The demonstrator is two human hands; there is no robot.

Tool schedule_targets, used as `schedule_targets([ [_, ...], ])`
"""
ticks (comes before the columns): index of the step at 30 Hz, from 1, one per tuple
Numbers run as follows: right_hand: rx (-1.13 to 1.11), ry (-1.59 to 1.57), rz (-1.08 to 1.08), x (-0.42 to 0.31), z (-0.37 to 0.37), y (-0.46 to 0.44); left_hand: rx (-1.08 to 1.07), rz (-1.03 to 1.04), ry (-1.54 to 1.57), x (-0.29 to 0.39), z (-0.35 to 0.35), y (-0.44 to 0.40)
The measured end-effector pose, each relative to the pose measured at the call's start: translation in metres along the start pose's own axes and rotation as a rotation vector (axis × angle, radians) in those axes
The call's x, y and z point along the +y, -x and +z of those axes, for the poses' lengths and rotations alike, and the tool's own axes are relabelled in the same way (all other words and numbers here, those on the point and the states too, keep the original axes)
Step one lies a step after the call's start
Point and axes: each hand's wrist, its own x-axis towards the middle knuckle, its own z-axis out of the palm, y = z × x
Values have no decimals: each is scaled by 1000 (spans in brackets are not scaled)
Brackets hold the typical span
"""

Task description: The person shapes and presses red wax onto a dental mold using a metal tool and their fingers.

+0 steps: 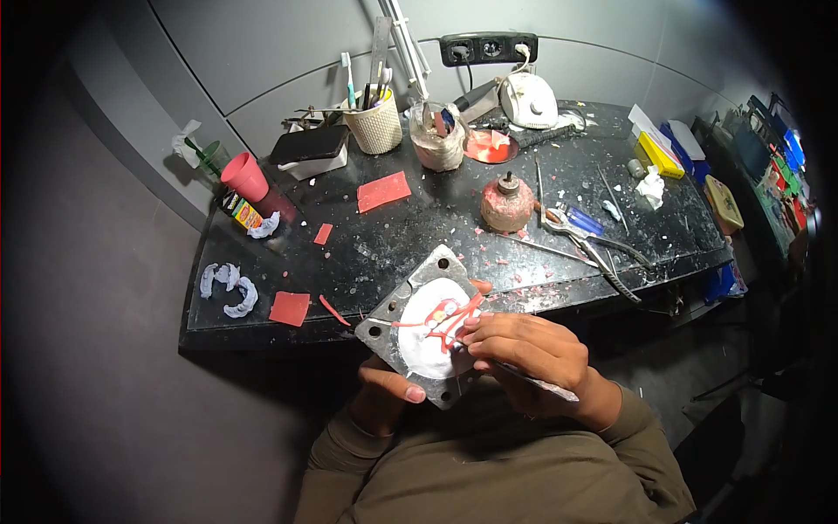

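Note:
My left hand (388, 384) is closed around a square metal dental flask (408, 285) with corner holes, its thumb on the near edge. White plaster (414, 348) fills the flask. Set in the plaster are several tooth-coloured crowns (439, 316) with red wax strips (447, 341) around them. My right hand (532, 345) is over the flask's right side, closed on a slim metal tool (548, 388) whose flat end points back toward my wrist. The tool's other end is hidden behind my fingers. My right fingertips are at the wax.
On the black bench (349, 236) lie red wax sheets (384, 191), white horseshoe-shaped pieces (240, 297), a wax-spattered burner (507, 203), pliers (580, 234) and a blue-handled tool (583, 220). A holder with toothbrushes (374, 127), a jar (436, 144) and a pink cup (244, 175) stand farther back.

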Motion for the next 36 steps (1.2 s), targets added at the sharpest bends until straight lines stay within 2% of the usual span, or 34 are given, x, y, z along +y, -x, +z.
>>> schedule_targets([
  [3,0,-16,29,0,0,1,67,-20,45,0,5,3],
  [10,-26,-37,65,3,-5,3,39,-68,37,-2,-14,8],
  [12,-59,-57,55,5,-7,4,-94,-122,150,1,-13,8],
  [15,-84,-56,40,6,-10,1,-134,-152,182,-3,-19,5],
  [22,-113,-99,82,4,-15,1,-78,-224,111,-12,-45,14],
  [27,-112,-110,163,0,-17,0,7,-258,234,-8,-32,16],
  [31,-144,-123,122,6,-19,5,-11,-268,238,-9,-36,16],
  [36,-68,-79,148,-2,-13,2,-46,-242,270,-11,-39,14],
])
